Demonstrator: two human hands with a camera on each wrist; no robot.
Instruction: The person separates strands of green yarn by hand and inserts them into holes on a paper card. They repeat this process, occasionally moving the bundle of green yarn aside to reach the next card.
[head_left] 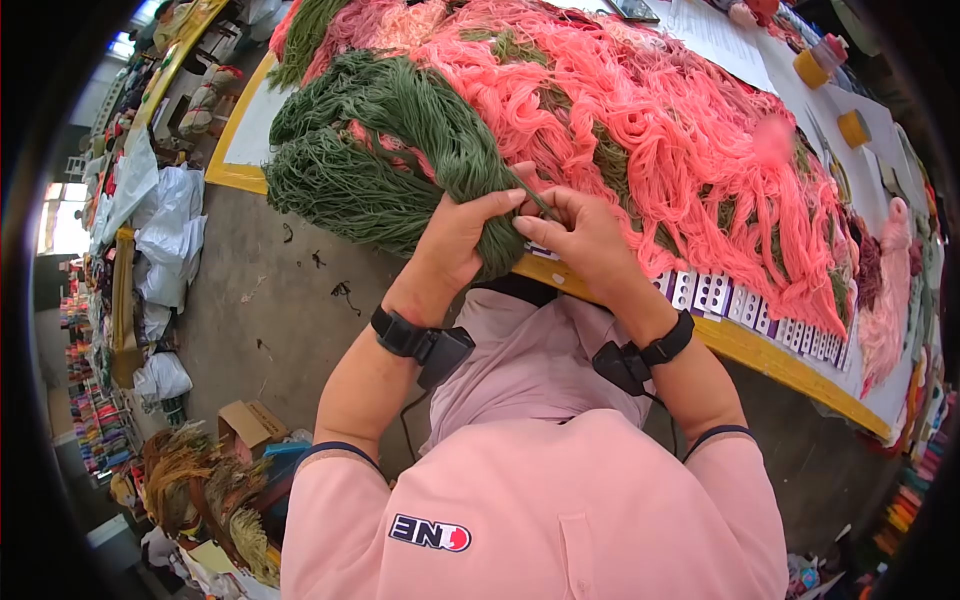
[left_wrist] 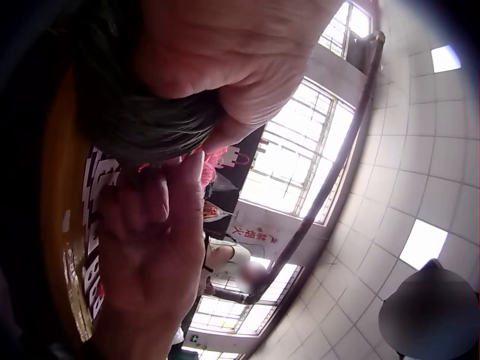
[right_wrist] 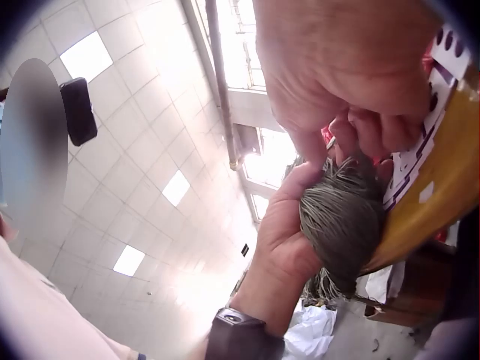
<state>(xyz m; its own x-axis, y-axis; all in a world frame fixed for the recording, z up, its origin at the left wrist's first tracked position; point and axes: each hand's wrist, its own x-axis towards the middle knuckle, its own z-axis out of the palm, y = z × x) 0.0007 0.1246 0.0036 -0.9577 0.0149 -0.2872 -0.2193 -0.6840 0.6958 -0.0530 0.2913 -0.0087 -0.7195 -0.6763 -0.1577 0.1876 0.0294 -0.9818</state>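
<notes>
A thick dark green yarn hank [head_left: 375, 130] lies over the near left edge of the table. My left hand [head_left: 452, 240] grips its gathered end, the thumb laid across the top. The bunched green strands bulge out of that grip in the right wrist view, the left hand [right_wrist: 285, 236] wrapped around them. Close beside the left thumb, my right hand [head_left: 585, 238] pinches a thin green strand between thumb and fingers. In the left wrist view the right hand [left_wrist: 154, 232] has curled fingers, right below the dark yarn [left_wrist: 150, 127].
A large heap of pink yarn [head_left: 600, 120] with olive patches covers much of the table. White cards with holes [head_left: 712, 293] line the yellow table edge [head_left: 745, 345]. Yarn cones [head_left: 822, 62] stand at the far right. A cardboard box [head_left: 252, 425] and brown yarn bundles [head_left: 190, 480] lie lower left.
</notes>
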